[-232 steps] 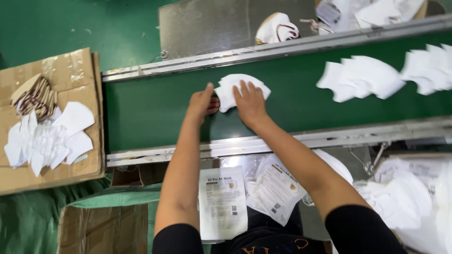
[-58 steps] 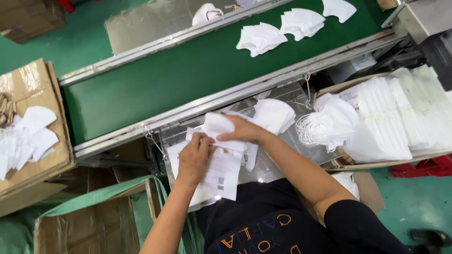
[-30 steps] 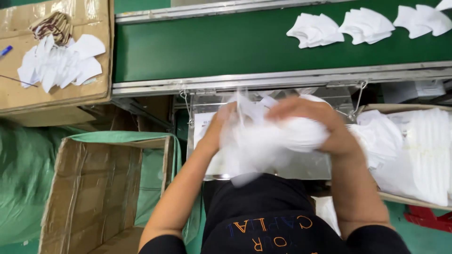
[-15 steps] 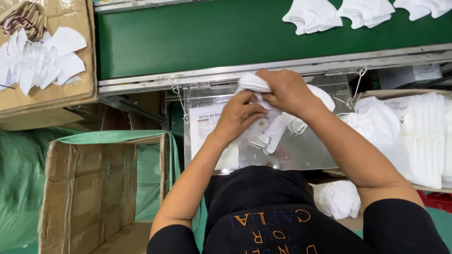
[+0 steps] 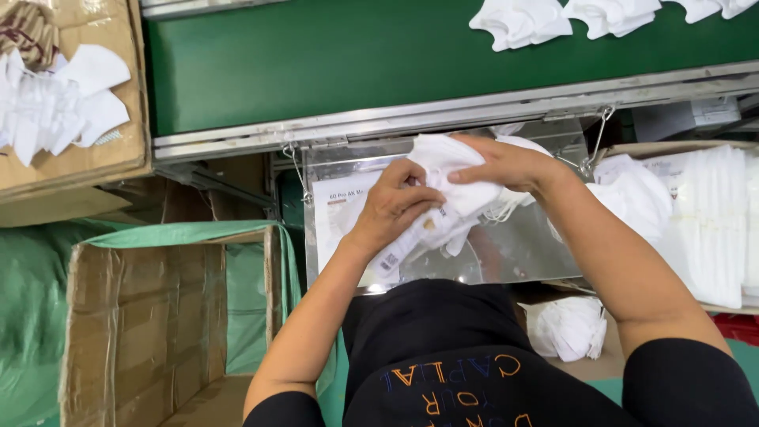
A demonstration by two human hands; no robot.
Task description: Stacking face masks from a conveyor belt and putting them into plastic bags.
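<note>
Hands: left hand (image 5: pixel 395 207) and right hand (image 5: pixel 506 164) clutch white masks (image 5: pixel 451 198); loose ear loops may snag, spilling the bundle.

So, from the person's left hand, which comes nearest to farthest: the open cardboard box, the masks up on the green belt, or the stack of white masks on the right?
1. Open cardboard box, lower left of the left hand.
2. Masks on the green belt, above right.
3. Stack of white masks, far right.

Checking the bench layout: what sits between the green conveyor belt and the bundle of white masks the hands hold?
In the head view, the belt's metal side rail lies between the conveyor belt and the mask bundle.
</note>
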